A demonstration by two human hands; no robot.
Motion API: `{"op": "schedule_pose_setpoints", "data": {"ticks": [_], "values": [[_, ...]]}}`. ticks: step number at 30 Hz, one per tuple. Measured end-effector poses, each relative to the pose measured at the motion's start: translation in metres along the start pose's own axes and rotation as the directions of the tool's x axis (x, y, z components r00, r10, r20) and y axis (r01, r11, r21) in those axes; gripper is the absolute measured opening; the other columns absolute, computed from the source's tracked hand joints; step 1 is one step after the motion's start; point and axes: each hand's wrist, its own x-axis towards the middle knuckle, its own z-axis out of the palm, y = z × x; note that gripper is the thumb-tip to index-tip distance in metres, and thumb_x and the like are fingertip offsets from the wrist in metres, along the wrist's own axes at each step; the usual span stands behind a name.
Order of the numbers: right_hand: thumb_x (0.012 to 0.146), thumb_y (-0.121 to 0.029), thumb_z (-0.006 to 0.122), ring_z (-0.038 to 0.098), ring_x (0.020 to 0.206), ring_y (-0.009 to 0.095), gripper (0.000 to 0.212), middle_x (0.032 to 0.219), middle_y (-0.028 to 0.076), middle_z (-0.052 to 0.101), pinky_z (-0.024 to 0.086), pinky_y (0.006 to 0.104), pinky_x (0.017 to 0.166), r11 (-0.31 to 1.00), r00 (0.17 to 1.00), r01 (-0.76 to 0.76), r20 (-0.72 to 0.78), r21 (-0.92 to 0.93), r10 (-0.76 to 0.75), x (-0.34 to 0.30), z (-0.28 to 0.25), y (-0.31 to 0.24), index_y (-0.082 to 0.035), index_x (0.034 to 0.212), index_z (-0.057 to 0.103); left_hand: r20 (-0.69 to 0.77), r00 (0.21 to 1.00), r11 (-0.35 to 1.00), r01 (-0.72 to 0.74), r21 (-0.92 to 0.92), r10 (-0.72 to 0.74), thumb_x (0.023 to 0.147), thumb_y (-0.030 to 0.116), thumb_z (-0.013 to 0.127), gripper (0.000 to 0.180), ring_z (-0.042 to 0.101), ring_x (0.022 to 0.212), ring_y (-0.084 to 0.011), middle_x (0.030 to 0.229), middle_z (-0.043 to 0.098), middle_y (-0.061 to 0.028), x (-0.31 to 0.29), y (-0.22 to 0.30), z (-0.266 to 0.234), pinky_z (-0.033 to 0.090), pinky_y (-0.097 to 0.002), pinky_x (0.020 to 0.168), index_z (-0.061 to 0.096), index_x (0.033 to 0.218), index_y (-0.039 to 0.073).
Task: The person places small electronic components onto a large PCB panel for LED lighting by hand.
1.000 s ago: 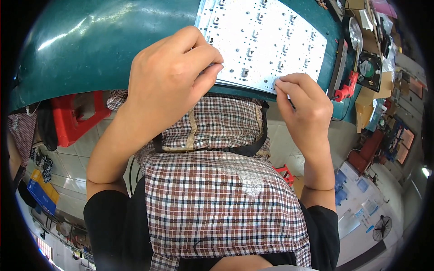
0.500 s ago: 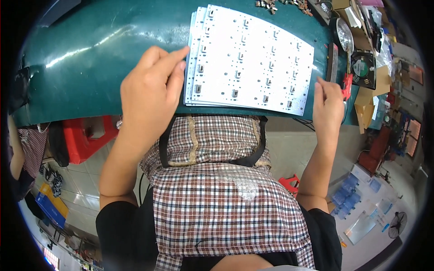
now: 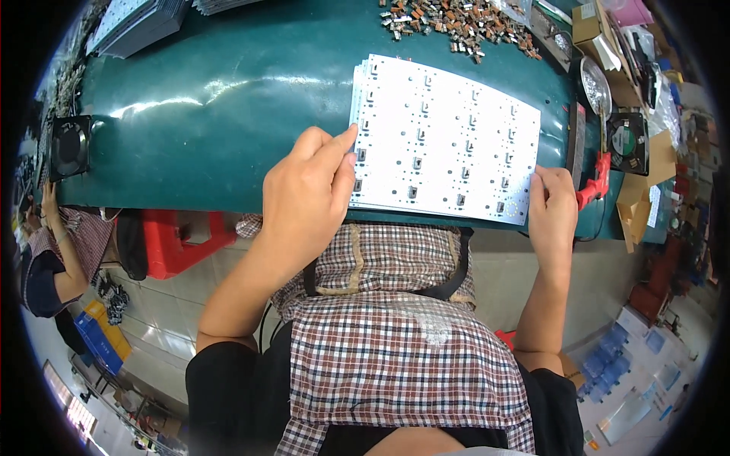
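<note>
A stack of thin white circuit boards [image 3: 449, 137] lies at the table's near edge, its sheets slightly fanned out at the left. Rows of small dark slots and metal-rimmed parts dot the top board. My left hand [image 3: 308, 186] is closed at the stack's left edge, thumb and forefinger pinching it. At the lower right edge, my right hand [image 3: 553, 205] holds the board between thumb and fingers. How many sheets each hand grips cannot be told.
Loose small metal-and-orange connectors [image 3: 456, 26] are heaped beyond the boards. More stacked boards [image 3: 144, 26] stand far left. At right are a red-handled tool [image 3: 597, 182], a black fan [image 3: 628, 144] and an open cardboard box [image 3: 642, 201]. Another person's arm [image 3: 65, 247] shows at left.
My right hand, apart from the boards before, now grips their right edge. My left hand stays at the left edge. The view has shifted, showing more of the far table.
</note>
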Motion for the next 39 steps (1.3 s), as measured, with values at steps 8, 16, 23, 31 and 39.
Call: {"op": "schedule_pose_setpoints", "data": {"ticks": [8, 16, 23, 31, 39], "values": [[0.100, -0.006, 0.062, 0.058, 0.073, 0.016, 0.022, 0.091, 0.005, 0.064, 0.046, 0.0302, 0.065, 0.954, 0.997, -0.002, -0.067, 0.300, 0.024, 0.014, -0.009, 0.014, 0.004, 0.116, 0.072, 0.002, 0.999, 0.993, 0.039, -0.110, -0.039, 0.096, 0.007, 0.065, 0.030, 0.060, 0.068, -0.0230, 0.086, 0.059, -0.0086, 0.004, 0.004, -0.016, 0.048, -0.0347, 0.062, 0.070, 0.125, 0.000], [0.099, -0.013, 0.065, 0.045, 0.061, 0.002, 0.030, 0.073, -0.006, 0.058, 0.036, 0.0199, 0.054, 0.803, 0.996, -0.043, 0.087, 0.594, -0.012, 0.137, -0.076, -0.014, 0.002, 0.124, 0.071, 0.240, 0.971, 0.542, 0.200, -0.816, 0.003, 0.102, 0.004, 0.059, 0.054, 0.052, 0.075, -0.0043, 0.112, 0.056, -0.0045, 0.020, 0.015, -0.057, 0.042, -0.0188, 0.064, 0.046, 0.154, 0.001], [0.096, -0.029, 0.071, 0.049, 0.066, 0.005, 0.027, 0.080, -0.007, 0.061, 0.042, 0.0234, 0.063, 0.733, 0.904, 0.312, 0.048, 0.605, -0.425, 0.339, -0.121, -0.154, -0.008, 0.114, 0.073, 0.090, 0.995, 0.466, 0.058, -0.883, 0.047, 0.103, 0.009, 0.057, 0.072, 0.060, 0.074, -0.0092, 0.132, 0.056, -0.0171, 0.061, 0.030, -0.103, 0.048, -0.0211, 0.057, 0.020, 0.164, 0.001], [0.090, -0.053, 0.064, 0.059, 0.067, 0.021, 0.054, 0.082, 0.010, 0.070, 0.049, 0.0380, 0.062, 0.649, 0.633, 0.382, 0.326, 0.658, -0.702, 0.445, -0.100, -0.339, -0.003, 0.104, 0.079, -0.022, 0.992, 0.399, 0.028, -0.916, -0.122, 0.098, 0.011, 0.055, 0.070, 0.058, 0.073, -0.0134, 0.137, 0.050, -0.0233, 0.112, 0.019, -0.126, 0.045, -0.0237, 0.052, 0.027, 0.160, -0.007], [0.086, -0.060, 0.069, 0.066, 0.076, 0.026, 0.059, 0.089, 0.014, 0.075, 0.054, 0.0387, 0.072, 0.843, 0.861, 0.436, 0.127, 0.315, -0.493, 0.433, -0.034, -0.416, -0.004, 0.098, 0.083, 0.025, 0.991, 0.345, 0.070, -0.936, -0.135, 0.099, 0.012, 0.058, 0.071, 0.061, 0.074, -0.0143, 0.137, 0.053, -0.0220, 0.126, 0.002, -0.134, 0.047, -0.0239, 0.054, 0.026, 0.161, -0.004]]}}
